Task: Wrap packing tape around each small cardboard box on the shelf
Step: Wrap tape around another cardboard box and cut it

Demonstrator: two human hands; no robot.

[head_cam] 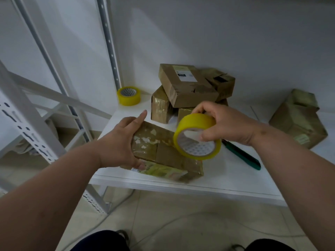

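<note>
Two hands at work over a white shelf (226,180): left hand (119,142) gripping the left end of a small cardboard box (163,153) lying near the shelf's front edge, index finger extended; right hand (226,124) grasping a yellow tape roll (196,136), held tilted just above the box's right end. Behind, a stack of taped boxes (188,89) against the wall, a second tape roll (129,96) to its left by the upright. Further right, another box (299,122), and a green cutter (243,155) on the shelf beneath the right wrist.
</note>
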